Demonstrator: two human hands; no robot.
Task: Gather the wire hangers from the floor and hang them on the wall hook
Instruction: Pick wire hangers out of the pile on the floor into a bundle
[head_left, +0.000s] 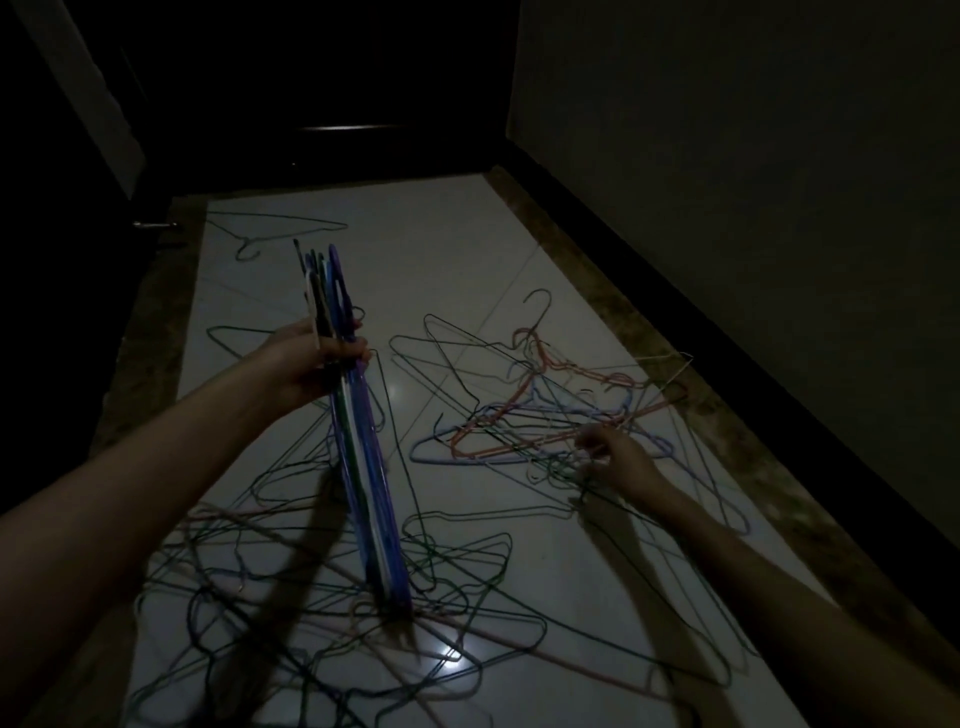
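Above floor, left hand (317, 364) fingers gripping hanger bundle (358, 457), right hand (621, 460) fingers pinching tangled hangers (519, 415).

left hand (311, 364) gripping hanger bundle (358, 441), floor hangers (519, 415)

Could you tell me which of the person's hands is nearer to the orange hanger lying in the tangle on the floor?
Right. The right hand reaches into the tangle beside the orange hanger, fingers among the wires. The left hand is farther left, gripping an upright bundle of hangers.
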